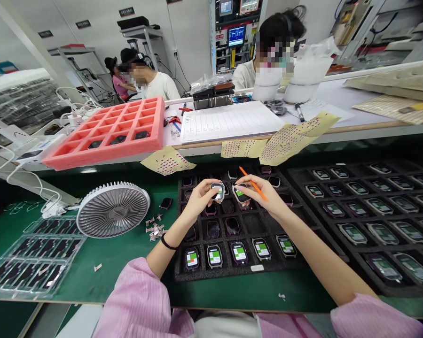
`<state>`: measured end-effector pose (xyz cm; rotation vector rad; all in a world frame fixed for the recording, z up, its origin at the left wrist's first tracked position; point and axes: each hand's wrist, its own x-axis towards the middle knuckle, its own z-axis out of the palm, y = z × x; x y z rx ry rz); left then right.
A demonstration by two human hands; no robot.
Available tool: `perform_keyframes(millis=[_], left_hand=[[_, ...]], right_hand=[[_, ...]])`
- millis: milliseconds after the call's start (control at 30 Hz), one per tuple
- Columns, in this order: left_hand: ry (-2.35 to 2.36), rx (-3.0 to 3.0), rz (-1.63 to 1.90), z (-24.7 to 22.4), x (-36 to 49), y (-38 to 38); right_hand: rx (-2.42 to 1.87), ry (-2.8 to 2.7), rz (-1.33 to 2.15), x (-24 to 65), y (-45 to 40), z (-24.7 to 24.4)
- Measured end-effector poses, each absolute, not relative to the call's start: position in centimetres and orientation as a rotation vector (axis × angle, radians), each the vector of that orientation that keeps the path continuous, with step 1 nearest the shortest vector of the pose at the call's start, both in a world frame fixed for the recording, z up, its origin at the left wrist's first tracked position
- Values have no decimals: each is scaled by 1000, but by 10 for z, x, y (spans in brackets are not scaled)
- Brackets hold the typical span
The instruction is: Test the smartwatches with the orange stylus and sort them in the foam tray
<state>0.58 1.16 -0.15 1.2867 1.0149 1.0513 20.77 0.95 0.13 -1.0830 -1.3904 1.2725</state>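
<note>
Watch body (217, 192) with a lit screen: it is in the left hand (203, 196), pinched between thumb and fingers above a dark foam tray (215, 274). The right hand (259, 190) grips a second watch body (241, 194) just beside it, with an orange stick (253, 183) also lodged in that hand, slanting past the fingers. Both should be light and stiff, with smooth glass that may slip or scratch. The side frame looks the safer place to hold; the left thumb lies over the rim and the right thumb crosses part of its screen.

The undersides and most of the fingertips behind them are hidden, and the screen text is too small to read. Hands and forearms cover several pockets of the tray; the soft-looking foam should cushion the units seated there. To the right, another tray (352, 251) of watches runs out of view, its rear rows dim under the shelf. On the green tabletop (82, 281) to the left, small loose pieces (155, 231) lie near a white fan (113, 210); what they are, I cannot tell.
</note>
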Motion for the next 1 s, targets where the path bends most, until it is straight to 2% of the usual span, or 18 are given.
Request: perform_keyframes(millis=[1000], left_hand=[[1050,1278,1023,-5,4,15]], right_hand=[[-1031,-1485,1316,211,11,3]])
